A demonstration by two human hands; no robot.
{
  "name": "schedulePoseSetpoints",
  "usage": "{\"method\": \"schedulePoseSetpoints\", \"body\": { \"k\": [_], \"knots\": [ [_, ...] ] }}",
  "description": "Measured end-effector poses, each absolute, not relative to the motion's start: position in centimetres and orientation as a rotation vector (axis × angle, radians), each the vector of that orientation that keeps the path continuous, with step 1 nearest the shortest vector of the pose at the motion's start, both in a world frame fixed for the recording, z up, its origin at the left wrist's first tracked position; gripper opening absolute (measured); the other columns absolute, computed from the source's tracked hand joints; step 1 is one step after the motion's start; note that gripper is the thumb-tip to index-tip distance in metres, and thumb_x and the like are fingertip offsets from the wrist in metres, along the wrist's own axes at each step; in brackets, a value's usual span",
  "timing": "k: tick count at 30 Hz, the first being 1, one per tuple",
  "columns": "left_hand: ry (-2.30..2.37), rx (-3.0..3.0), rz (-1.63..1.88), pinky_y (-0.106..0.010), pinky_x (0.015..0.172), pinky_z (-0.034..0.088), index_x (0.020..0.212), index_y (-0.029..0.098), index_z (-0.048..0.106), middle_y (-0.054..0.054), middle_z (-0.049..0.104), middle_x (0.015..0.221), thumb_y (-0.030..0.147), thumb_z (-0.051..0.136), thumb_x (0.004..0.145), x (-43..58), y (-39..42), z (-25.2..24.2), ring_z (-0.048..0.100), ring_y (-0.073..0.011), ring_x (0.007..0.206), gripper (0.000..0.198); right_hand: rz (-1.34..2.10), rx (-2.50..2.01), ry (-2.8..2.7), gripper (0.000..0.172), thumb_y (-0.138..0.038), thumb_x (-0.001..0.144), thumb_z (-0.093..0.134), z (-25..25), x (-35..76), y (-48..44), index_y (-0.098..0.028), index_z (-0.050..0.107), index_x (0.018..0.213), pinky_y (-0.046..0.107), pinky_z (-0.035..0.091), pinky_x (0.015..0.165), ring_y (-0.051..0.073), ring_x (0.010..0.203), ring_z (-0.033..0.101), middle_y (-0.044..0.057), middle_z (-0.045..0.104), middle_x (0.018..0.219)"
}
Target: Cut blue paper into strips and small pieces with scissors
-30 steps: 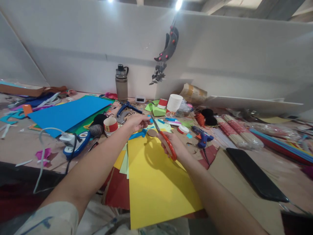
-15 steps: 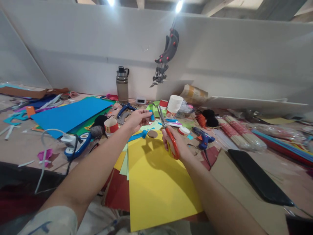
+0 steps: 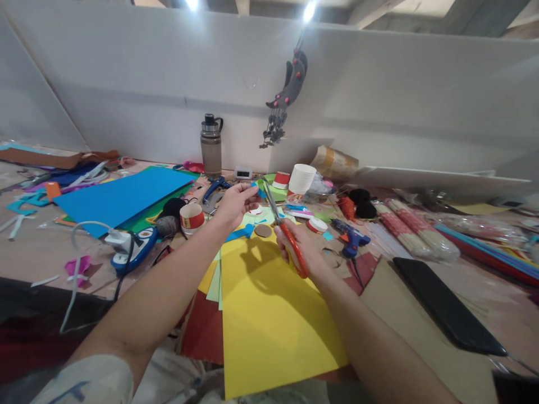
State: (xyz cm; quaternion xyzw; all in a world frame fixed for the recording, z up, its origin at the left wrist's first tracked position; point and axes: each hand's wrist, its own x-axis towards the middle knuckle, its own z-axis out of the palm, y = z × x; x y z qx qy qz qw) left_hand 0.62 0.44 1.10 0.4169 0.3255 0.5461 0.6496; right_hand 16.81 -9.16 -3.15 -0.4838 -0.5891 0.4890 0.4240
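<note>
My right hand grips red-handled scissors, blades pointing up and left. My left hand pinches a small blue paper piece right at the blade tips. Both hands hover above a large yellow sheet that lies on the table in front of me, on top of red and pale green sheets. A brown paper disc and a blue strip lie just beyond the yellow sheet.
A big blue sheet lies at left, with a red-and-white tape roll, yarn balls and a blue glue gun near it. A bottle and stacked paper cups stand at the back. Another glue gun and a black phone lie at right.
My left hand lifted the blue piece from near the table, and the scissors rose with it; the blade tips now meet the piece.
</note>
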Motion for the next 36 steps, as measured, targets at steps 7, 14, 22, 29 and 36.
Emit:
{"method": "schedulePoseSetpoints", "body": {
  "k": [7,14,22,29,36],
  "knots": [
    [0.736,0.927,1.225,-0.023,0.056,0.047,0.076,0.014,0.052,0.0,0.063,0.063,0.015,0.066,0.08,1.06,0.32,0.85,0.061,-0.0105,0.054,0.015,1.24,-1.213,-1.466,0.028,-0.046,0.081,0.057,-3.39,16.59,-9.19,-0.025,0.05,0.098,0.019,0.034,0.039,0.008,0.042,0.042,-0.009,0.043,0.06],
    [0.734,0.932,1.206,-0.024,0.06,0.049,0.074,0.014,0.053,0.0,0.061,0.06,0.016,0.069,0.078,1.07,0.07,1.11,0.06,-0.0097,0.054,0.017,1.27,-1.246,-1.429,0.034,-0.052,0.08,0.056,-2.94,16.33,-9.43,-0.024,0.051,0.099,0.018,0.035,0.038,0.007,0.04,0.04,-0.01,0.044,0.058],
    [0.744,1.004,1.19,-0.024,0.058,0.048,0.076,0.013,0.053,-0.002,0.063,0.061,0.015,0.065,0.082,0.84,0.26,1.02,0.061,-0.0105,0.054,0.014,1.275,-1.242,-1.427,0.036,-0.056,0.082,0.054,-3.02,16.28,-9.49,-0.023,0.05,0.097,0.018,0.034,0.035,0.006,0.037,0.038,-0.01,0.045,0.057],
    [0.792,1.08,1.219,-0.024,0.056,0.047,0.073,0.014,0.052,-0.001,0.062,0.061,0.017,0.069,0.079,0.73,0.44,1.02,0.059,-0.0104,0.053,0.019,1.261,-1.222,-1.454,0.033,-0.055,0.084,0.053,-2.89,16.24,-9.63,-0.023,0.048,0.092,0.018,0.034,0.034,0.006,0.036,0.039,-0.01,0.045,0.057],
    [0.794,1.127,1.211,-0.024,0.054,0.048,0.074,0.014,0.052,-0.002,0.063,0.061,0.016,0.067,0.08,0.59,0.56,0.86,0.059,-0.0107,0.052,0.017,1.248,-1.218,-1.458,0.034,-0.057,0.084,0.052,-2.85,16.16,-9.67,-0.023,0.048,0.092,0.017,0.034,0.033,0.006,0.035,0.038,-0.01,0.045,0.056]
  ]
}}
